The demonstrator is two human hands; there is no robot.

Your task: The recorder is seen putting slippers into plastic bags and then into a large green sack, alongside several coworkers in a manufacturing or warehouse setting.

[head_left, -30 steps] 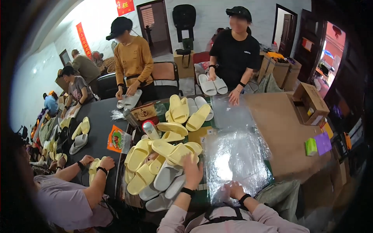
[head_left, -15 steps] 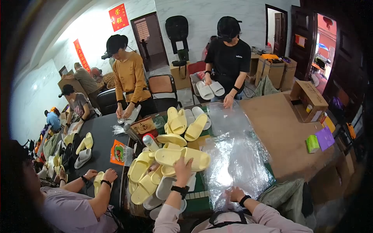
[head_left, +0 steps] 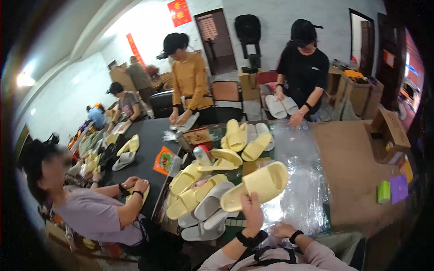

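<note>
My left hand (head_left: 253, 212) grips a ribbed yellow slipper (head_left: 266, 183) and holds it raised over the table. Whether a second slipper lies beneath it, I cannot tell. Lower down, my right hand (head_left: 283, 231) is closed at the near edge of the clear plastic bags (head_left: 294, 198), its fingertips partly blurred against the film. Left of my hands lies a heap of slippers, with several yellow ones (head_left: 183, 203) on top and grey ones (head_left: 210, 201) under and beside them. Farther back are more yellow slippers (head_left: 257, 147) and a white pair (head_left: 261, 133).
A spray can (head_left: 201, 156) and an orange packet (head_left: 163, 160) stand left of the heap. On the brown right-hand tabletop (head_left: 352, 158) sit an open carton (head_left: 389, 135) and a green box (head_left: 383, 192). Co-workers handle slippers at the left and across the table.
The view has swung left, so the scene sits farther right. My left hand has tilted the yellow slipper, its strap end now higher. My right hand stays at the plastic bags.
</note>
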